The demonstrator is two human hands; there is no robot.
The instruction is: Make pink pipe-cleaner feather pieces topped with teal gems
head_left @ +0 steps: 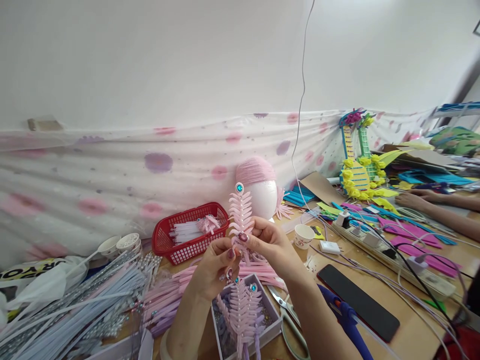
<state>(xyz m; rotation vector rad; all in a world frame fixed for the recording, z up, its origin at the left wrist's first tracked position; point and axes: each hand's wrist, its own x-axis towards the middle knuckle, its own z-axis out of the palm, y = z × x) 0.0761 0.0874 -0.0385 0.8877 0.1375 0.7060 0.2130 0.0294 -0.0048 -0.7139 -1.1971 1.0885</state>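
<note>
A pink feather-shaped piece with a row of white beads and a blue gem at its top stands upright between my hands. My right hand pinches its lower part from the right, thumb in front. My left hand has its fingers pressed together at the bottom of the piece. Just below, similar pink pieces with blue gems lie over a white box. Behind the held piece is a white foam head with a pink thread cap.
Left stand a red basket and bundled silver strips. Right are scissors, a blue glue gun, black phone, paper cup, and power strip with cables. Another person's hands rest far right.
</note>
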